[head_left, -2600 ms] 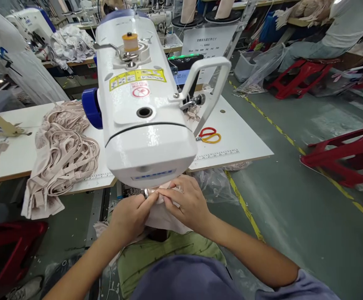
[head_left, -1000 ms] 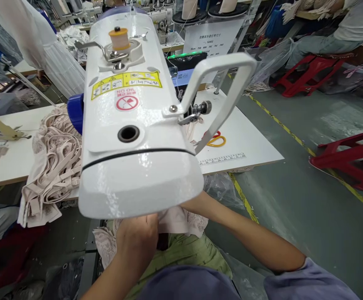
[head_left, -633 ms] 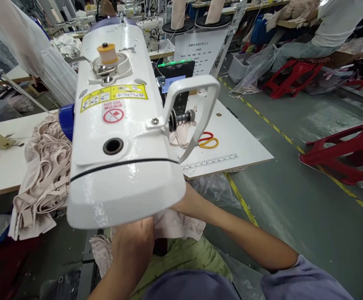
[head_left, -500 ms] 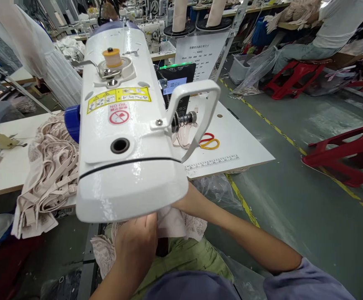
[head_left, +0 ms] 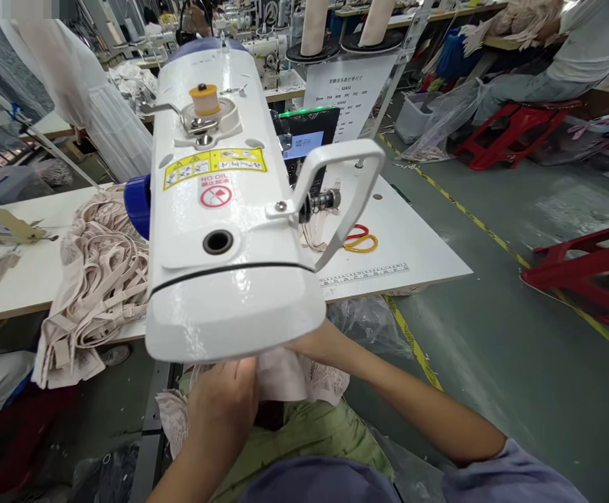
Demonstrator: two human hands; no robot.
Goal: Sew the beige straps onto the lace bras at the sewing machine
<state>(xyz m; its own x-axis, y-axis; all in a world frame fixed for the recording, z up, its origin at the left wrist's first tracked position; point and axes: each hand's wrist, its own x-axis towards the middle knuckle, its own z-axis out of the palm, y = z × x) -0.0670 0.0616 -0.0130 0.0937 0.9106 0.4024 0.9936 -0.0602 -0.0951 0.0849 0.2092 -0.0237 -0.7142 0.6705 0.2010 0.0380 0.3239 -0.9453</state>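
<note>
The white sewing machine (head_left: 236, 307) fills the middle of the view, its head covering the needle area. Below its front edge my left hand (head_left: 224, 399) is closed on a beige lace bra (head_left: 282, 377), the fingertips tucked out of sight under the head. The bra's plain fabric and lace edges hang over my lap on both sides of that hand. My right hand (head_left: 309, 341) reaches under the machine head from the right; only the wrist side shows and its fingers are hidden, close to the same bra.
A heap of beige bras with straps (head_left: 100, 272) lies left of the machine, hanging over the table edge. To the right are scissors (head_left: 362, 242), a printed ruler (head_left: 364, 274) and a lit control screen (head_left: 304, 145). Thread cones (head_left: 315, 28) stand behind. A red stool (head_left: 587, 269) is on the floor.
The view has shifted slightly, so the machine and table appear farther right. My left hand has moved slightly left relative to the machine head; my right arm stays reaching under it.
</note>
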